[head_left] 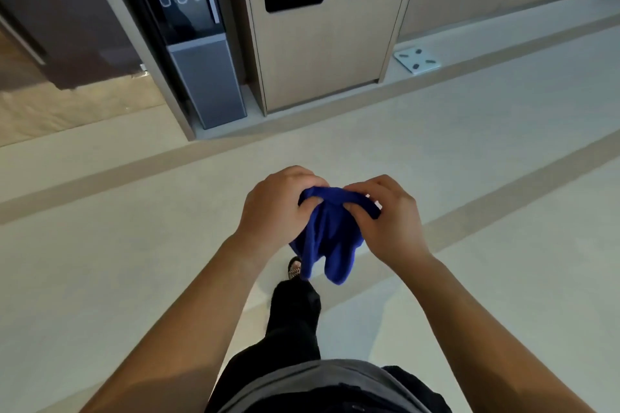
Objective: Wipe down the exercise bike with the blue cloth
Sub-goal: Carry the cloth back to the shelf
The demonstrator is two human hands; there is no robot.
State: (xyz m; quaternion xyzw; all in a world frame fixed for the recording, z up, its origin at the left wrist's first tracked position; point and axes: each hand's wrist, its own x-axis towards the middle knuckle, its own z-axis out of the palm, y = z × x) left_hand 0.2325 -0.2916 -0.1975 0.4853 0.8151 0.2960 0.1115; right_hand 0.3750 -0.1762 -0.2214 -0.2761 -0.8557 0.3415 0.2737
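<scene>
1. Gripping the crumpled deep-blue fabric cloth (330, 235), I am holding it in front of me with both bare hands, well short of the beige two-opening bin cabinet (322, 37) that stands ahead against the wall.
2. My left hand (278, 208) is pinching the cloth's upper edge on the side nearer the tall black-and-grey water dispenser (198, 43), which stands just to the left of that cabinet; the fingers are curling together, clamped on the fabric.
3. My right hand (385, 218) is clamping the same upper edge on the other side, fingers closed on it, thumb pressing into a fold.
4. Two loose lobes of the cloth are hanging below my hands, over my black-trousered leg (295, 312) and the patterned shoe (294, 268) stepping toward the cabinet.
5. I am seeing a small white square floor scale (417, 60) lying just to the right of the cabinet's base.
6. I am standing on pale floor (134, 211) crossed by darker bands.
</scene>
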